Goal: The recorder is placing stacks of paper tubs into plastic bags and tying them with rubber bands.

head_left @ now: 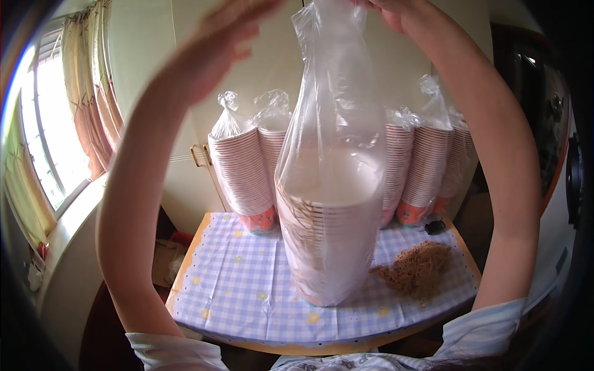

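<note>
A tall clear plastic bag (334,111) stands upright in the middle of the table, around a stack of white paper cups (337,241). The loose upper part of the bag is drawn up above the cups. At the top edge of the view, my right hand (396,13) is closed on the bag's upper end; its fingertips are partly cut off. My left hand (216,52) is raised to the left of the bag, apart from it, and its fingers are smeared by motion. Thin brownish lines show on the left side of the cup stack.
Bagged cup stacks stand at the back, with one tied bag (241,167) at left and another (426,167) at right. A tangled heap of thin brown strands (421,266) and a small black object (435,227) lie on the checked tablecloth (235,278). Behind is a cabinet (235,80).
</note>
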`<state>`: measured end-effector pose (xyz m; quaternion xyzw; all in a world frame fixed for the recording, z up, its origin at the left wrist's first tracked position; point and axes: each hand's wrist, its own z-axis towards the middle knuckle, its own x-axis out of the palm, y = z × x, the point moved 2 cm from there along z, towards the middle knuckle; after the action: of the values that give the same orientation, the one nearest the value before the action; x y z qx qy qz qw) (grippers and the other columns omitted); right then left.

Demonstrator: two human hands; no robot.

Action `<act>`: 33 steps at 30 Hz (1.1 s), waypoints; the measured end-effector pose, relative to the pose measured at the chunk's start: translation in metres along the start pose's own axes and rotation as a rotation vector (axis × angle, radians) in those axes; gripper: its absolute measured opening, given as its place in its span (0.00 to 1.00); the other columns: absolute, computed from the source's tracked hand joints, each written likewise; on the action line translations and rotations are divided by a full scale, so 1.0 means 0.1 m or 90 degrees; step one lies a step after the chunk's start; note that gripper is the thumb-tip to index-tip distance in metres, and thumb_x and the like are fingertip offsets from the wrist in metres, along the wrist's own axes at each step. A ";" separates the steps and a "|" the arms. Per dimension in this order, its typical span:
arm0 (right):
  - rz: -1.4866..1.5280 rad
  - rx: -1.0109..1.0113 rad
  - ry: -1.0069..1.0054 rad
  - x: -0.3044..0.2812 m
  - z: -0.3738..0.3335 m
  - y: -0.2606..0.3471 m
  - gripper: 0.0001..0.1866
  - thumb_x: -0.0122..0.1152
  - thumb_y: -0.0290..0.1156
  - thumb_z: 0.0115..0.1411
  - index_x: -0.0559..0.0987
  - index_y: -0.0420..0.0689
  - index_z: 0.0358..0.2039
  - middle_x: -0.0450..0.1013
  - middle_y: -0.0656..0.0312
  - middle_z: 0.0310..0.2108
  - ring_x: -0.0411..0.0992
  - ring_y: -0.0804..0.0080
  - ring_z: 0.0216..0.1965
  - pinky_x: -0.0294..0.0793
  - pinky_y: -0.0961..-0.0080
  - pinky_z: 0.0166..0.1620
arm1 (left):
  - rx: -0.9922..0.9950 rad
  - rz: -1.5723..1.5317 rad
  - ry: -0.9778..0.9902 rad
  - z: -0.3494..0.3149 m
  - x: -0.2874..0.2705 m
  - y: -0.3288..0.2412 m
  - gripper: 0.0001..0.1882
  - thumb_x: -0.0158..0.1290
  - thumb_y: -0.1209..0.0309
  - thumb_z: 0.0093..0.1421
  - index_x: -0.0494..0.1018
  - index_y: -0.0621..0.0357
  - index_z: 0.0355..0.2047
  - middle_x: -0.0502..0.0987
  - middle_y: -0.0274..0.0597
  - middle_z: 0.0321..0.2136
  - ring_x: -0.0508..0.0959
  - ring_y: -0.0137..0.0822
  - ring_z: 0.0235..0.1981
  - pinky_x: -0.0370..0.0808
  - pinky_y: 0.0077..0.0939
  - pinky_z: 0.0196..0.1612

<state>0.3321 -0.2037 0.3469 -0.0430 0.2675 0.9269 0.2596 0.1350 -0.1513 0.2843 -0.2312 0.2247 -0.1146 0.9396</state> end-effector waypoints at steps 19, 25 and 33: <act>-0.170 -0.076 0.050 1.02 -0.30 0.20 0.08 0.53 0.35 0.50 0.75 0.45 0.27 0.73 0.60 0.33 0.71 0.69 0.38 0.69 0.71 0.42 | -0.208 -0.158 0.094 -0.37 1.24 0.84 0.22 0.57 0.70 0.45 0.67 0.62 0.41 0.72 0.45 0.34 0.71 0.35 0.35 0.66 0.24 0.42; -0.191 -0.302 0.197 0.50 -0.58 0.01 0.44 0.52 0.57 0.50 0.46 0.44 0.58 0.48 0.44 0.56 0.46 0.52 0.59 0.51 0.55 0.58 | -0.296 -0.084 0.127 -0.46 1.17 0.84 0.11 0.46 0.67 0.53 0.73 0.57 0.33 0.73 0.33 0.27 0.69 0.27 0.32 0.64 0.21 0.35; -0.056 0.260 0.521 0.06 -1.41 -0.99 0.64 0.60 0.63 0.37 0.33 0.38 0.58 0.37 0.44 0.60 0.36 0.57 0.62 0.41 0.64 0.61 | -0.207 -0.086 0.107 -0.47 0.93 0.82 0.13 0.44 0.67 0.56 0.72 0.61 0.36 0.73 0.41 0.34 0.71 0.32 0.36 0.65 0.24 0.40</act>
<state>0.3687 -0.2029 0.1790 -0.3652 0.5230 0.7500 0.1751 0.2032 -0.1275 0.1727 -0.3839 0.3020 -0.1589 0.8580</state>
